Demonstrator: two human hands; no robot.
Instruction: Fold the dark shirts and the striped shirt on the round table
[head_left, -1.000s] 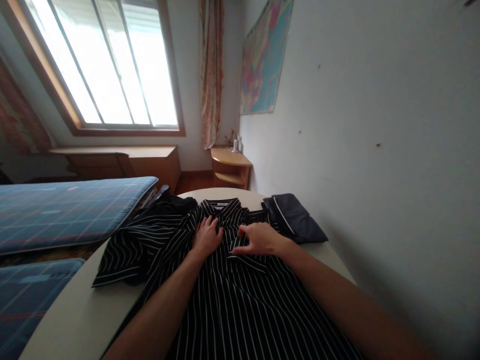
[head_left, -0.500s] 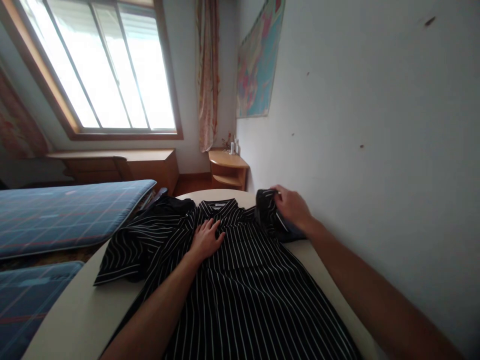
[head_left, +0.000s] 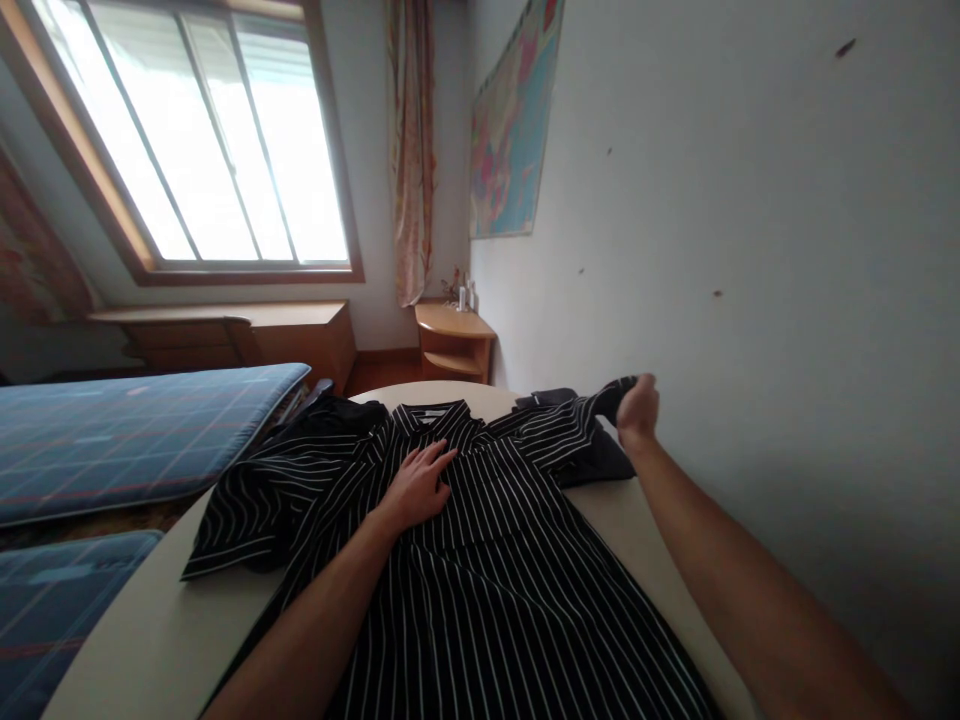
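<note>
A black shirt with white stripes (head_left: 495,540) lies spread over a pale round table (head_left: 142,610), its collar at the far edge. My left hand (head_left: 420,485) rests on the chest of the shirt just below the collar, fingers apart. Off to the right, my right hand (head_left: 640,408) is closed on the end of the right-hand sleeve (head_left: 559,430), holding it raised and drawn out sideways. The left-hand sleeve (head_left: 247,500) lies loosely on the table. Dark cloth (head_left: 604,460) shows under the raised sleeve.
Blue plaid mattresses (head_left: 150,430) lie along the left. A white wall (head_left: 750,200) rises close on the right, with a map (head_left: 514,130) on it. Beyond the table stand a small corner shelf (head_left: 454,322) and a wooden desk (head_left: 300,315) below the window.
My right hand has moved to the right, pulling the bunched sleeve out so that it stretches sideways. My left hand stays on the shirt's chest.
</note>
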